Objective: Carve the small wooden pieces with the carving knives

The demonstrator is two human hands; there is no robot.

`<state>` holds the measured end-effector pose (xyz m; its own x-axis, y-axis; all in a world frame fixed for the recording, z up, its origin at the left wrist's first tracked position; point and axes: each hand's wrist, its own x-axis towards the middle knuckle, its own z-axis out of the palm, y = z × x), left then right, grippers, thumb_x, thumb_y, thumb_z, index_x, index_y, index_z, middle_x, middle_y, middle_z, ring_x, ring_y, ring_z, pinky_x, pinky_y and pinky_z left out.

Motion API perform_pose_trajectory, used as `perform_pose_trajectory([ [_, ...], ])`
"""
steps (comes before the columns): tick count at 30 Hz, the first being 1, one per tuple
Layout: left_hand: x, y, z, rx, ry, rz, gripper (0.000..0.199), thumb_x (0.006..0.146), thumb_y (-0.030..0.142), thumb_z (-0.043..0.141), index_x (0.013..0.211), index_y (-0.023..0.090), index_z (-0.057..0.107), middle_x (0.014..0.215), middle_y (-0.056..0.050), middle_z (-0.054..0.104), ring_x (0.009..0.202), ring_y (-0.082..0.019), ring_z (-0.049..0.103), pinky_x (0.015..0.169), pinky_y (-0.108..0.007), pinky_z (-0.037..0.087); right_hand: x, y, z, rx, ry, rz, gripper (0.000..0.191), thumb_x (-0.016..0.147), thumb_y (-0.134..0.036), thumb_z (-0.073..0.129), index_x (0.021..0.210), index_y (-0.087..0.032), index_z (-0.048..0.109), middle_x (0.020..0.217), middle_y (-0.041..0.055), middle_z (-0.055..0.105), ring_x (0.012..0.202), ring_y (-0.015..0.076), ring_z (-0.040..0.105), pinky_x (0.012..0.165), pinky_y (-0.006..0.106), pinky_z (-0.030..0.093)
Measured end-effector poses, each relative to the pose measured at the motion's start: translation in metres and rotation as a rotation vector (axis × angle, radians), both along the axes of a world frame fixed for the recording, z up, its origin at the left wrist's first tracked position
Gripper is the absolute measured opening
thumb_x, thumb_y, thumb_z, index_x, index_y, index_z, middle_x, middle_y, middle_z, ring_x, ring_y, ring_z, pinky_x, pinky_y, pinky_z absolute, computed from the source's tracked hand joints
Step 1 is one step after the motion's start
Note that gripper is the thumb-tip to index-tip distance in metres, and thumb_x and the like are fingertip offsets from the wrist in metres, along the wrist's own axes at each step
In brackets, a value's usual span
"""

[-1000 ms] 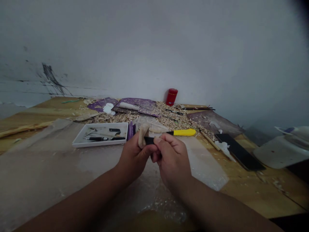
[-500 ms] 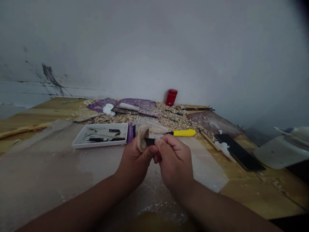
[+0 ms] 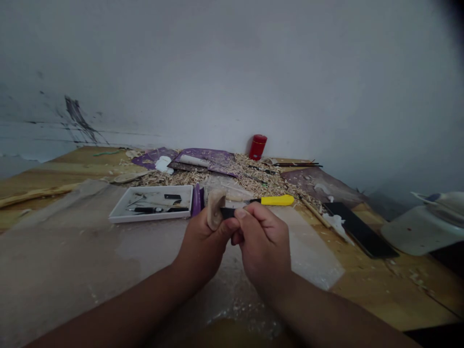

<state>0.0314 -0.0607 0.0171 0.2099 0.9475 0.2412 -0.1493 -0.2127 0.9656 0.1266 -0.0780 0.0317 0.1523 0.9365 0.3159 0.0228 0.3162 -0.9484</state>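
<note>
Left hand is gripping a pale carved wood piece at chest-side, just above the bench; right hand is closing around a black-handled carving tool, its tip hidden. Risk: a slip under thumb pressure could be cutting the left thumb. A yellow-handled tool and white tool tray are lying just beyond.

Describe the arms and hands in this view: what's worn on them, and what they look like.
The left forearm and right forearm are bare as far as the view shows, with no sleeve in sight. The left hand and right hand are ungloved, and no ring, watch or wristband shows on either. The visible thumbnails look short.
</note>
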Motion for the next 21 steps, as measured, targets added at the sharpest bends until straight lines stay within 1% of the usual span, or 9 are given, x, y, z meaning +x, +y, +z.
perform_pose_trajectory([
  [10,0.0010,0.0012,-0.0017,-0.022,0.034,0.030,0.035,0.071,0.048,0.054,0.056,0.018,0.044,0.040,0.005,0.037,0.044,-0.008,0.041,0.039,-0.019,0.030,0.0002,0.0010,-0.0034,0.029,-0.048,-0.031,0.029,0.081,-0.025,0.045,0.053,-0.019,0.044,0.047,-0.0050,0.040,0.046,0.0081,0.037,0.041,0.020,0.030],
  [13,0.0005,0.0017,-0.0025,-0.056,0.016,0.011,0.037,0.071,0.049,0.054,0.055,0.018,0.044,0.040,0.006,0.036,0.041,-0.007,0.037,0.038,-0.019,0.029,0.0017,0.0010,-0.0057,0.079,-0.109,-0.052,0.028,0.082,-0.026,0.044,0.055,-0.019,0.045,0.048,-0.0044,0.042,0.047,0.0086,0.038,0.043,0.022,0.031],
  [16,-0.0016,0.0038,-0.0035,-0.095,0.002,-0.027,0.039,0.069,0.050,0.056,0.053,0.017,0.042,0.039,0.007,0.034,0.037,-0.005,0.031,0.036,-0.019,0.025,0.0030,0.0004,-0.0067,0.111,-0.152,-0.070,0.028,0.083,-0.027,0.044,0.056,-0.019,0.047,0.050,-0.0035,0.045,0.048,0.0089,0.039,0.045,0.023,0.032],
  [21,-0.0055,0.0089,-0.0040,-0.117,-0.014,-0.059,0.037,0.067,0.048,0.059,0.056,0.017,0.043,0.037,0.009,0.032,0.035,-0.004,0.026,0.035,-0.018,0.021,0.0052,0.0046,-0.0047,0.103,-0.077,-0.042,0.029,0.083,-0.029,0.044,0.056,-0.019,0.048,0.050,-0.0038,0.047,0.047,0.0080,0.041,0.044,0.021,0.034],
])
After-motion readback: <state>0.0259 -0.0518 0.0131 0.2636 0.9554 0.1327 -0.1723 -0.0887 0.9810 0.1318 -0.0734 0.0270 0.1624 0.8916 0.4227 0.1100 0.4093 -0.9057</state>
